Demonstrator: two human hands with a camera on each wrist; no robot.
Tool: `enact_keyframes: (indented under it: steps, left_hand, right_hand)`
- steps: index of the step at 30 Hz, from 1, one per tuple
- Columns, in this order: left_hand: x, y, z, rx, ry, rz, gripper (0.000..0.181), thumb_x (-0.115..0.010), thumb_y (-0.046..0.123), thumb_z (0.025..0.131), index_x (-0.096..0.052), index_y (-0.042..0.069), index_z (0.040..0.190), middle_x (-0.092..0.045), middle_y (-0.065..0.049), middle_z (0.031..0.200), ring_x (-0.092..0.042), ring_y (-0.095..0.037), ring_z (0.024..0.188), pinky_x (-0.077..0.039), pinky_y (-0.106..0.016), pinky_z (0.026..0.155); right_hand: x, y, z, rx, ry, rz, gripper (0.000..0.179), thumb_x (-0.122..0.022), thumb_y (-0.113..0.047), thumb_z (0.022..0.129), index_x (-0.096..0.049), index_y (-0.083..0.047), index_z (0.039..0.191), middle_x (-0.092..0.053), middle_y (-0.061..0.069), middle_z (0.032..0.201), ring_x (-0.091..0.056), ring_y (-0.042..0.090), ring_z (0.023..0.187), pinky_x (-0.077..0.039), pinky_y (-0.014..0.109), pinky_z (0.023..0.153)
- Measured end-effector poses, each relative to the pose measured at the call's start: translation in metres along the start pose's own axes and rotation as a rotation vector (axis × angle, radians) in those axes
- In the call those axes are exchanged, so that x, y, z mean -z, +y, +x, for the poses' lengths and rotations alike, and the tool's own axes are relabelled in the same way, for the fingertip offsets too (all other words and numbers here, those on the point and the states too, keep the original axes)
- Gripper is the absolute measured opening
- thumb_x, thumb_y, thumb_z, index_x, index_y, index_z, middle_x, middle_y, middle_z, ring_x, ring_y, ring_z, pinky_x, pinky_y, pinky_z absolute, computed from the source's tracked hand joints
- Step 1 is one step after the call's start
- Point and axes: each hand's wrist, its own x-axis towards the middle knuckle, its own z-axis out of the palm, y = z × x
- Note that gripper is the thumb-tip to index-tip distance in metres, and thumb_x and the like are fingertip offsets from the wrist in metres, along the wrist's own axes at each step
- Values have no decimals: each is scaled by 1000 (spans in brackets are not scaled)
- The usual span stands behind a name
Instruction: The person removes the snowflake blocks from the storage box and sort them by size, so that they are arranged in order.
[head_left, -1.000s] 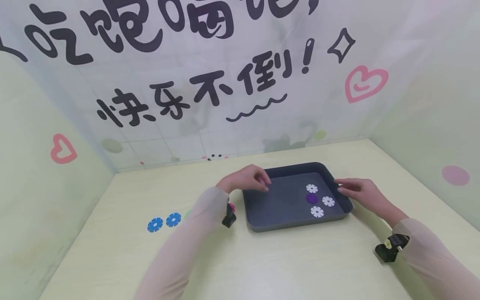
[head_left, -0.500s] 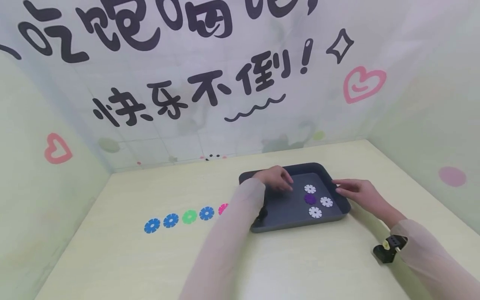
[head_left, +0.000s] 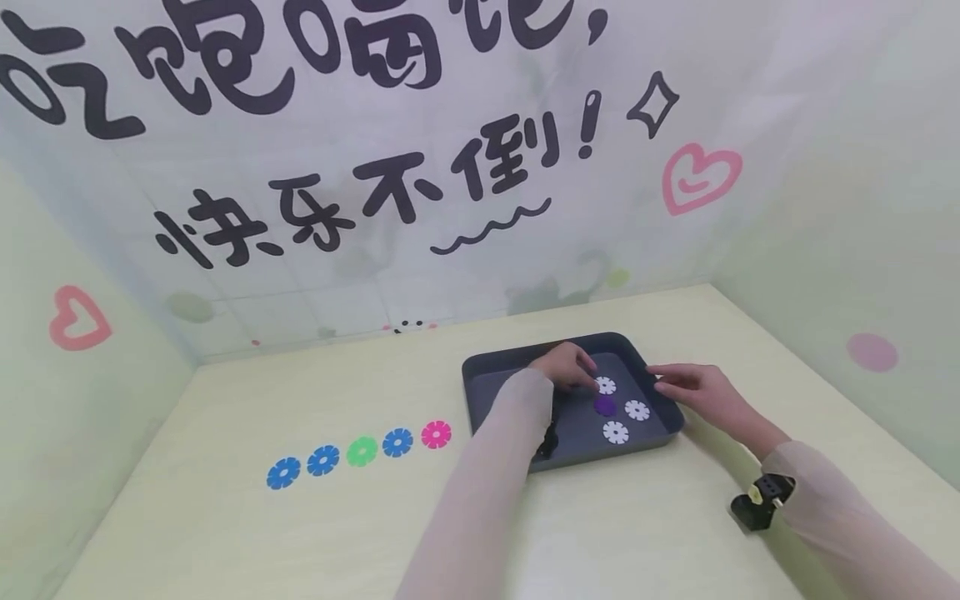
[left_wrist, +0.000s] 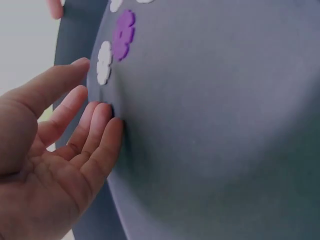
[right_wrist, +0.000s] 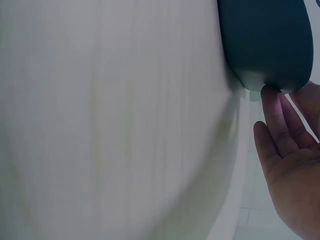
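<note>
left hand (head_left: pixel 566 365) has moved from the left wall of the smooth dark grey tray (head_left: pixel 491 387) to beside the upper white disc (head_left: pixel 606 386), flat and notch-edged; its fingers curve loosely, holding nothing. right hand (head_left: pixel 693 387) stays touching the tray's right wall, fingers nearly straight. two more white discs (head_left: pixel 616 432) and a purple disc (head_left: pixel 605 406) lie inside. on the pale tabletop (head_left: pixel 300 533), the pink disc (head_left: pixel 436 434), earlier partly behind the sleeve (head_left: pixel 483 483), is in full view.

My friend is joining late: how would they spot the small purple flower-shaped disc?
On the pale table stands a dark grey rectangular tray. In its right half lie three white flower-shaped discs. The purple disc among them is the only purple one.
</note>
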Motion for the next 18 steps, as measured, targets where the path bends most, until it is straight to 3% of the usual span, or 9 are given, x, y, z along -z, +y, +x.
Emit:
enact_keyframes:
  steps: [11,18]
  left_hand:
    - [-9,1,14,2,53,141,30,-77,12,74,-67,8,102,-61,1,84,-53,-10,63,-42,-21,57]
    - [-11,4,13,0,67,160,26,-79,15,72,-66,8,94,-57,2,78,-51,-10,64,-41,-21,57]
  right_hand:
    - [0,-1,1,1,-3,-21,34,-63,-13,87,-59,6,115,-61,22,110,-56,-4,88,-44,15,74]
    - [-1,-1,2,1,-8,0,34,-63,-11,87,-58,7,115,-60,23,110,-56,-5,87,-45,15,73]
